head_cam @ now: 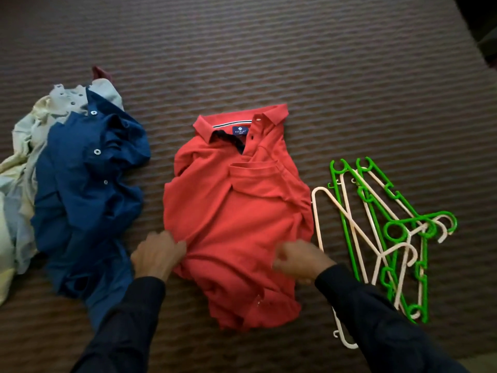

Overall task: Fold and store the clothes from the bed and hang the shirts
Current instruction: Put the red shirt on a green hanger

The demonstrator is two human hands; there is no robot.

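On the bed (295, 49), between the blue shirt (88, 179) and the hangers (382, 232), lies the red polo shirt (236, 211), its lower part pinched by left hand (158, 254) and right hand (301, 261) fingers, probably for folding.

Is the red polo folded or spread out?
Partly folded: the red polo has its sleeves tucked across the front, lower half bunched.

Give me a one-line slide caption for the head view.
Both hands folding red polo on bed, shirt pile left, hangers right.
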